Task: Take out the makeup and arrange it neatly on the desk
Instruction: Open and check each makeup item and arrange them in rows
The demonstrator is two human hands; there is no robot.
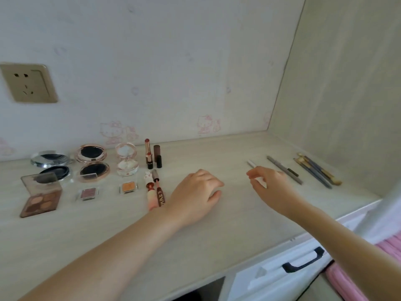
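Observation:
Makeup lies in rows on the pale desk (217,224). At the left are a silver compact (51,164), a rose-gold compact (92,161), a clear pink compact (127,158), a brown eyeshadow palette (41,196) and two single shadows, pink (87,193) and orange (128,187). Lipsticks (149,156) stand by the wall, and lip gloss tubes (155,192) lie in front of them. My left hand (195,192) rests on the desk beside the tubes, fingers loosely curled, holding nothing. My right hand (269,183) hovers over a white pencil (252,164) lying on the desk, thumb and forefinger apart.
A grey pencil (284,170) and several brushes (316,170) lie right of the white pencil, near the side panel. A wall socket (28,83) sits at upper left. Below the desk's front edge is a white drawer with a black handle (303,260), next to pink cloth (358,279).

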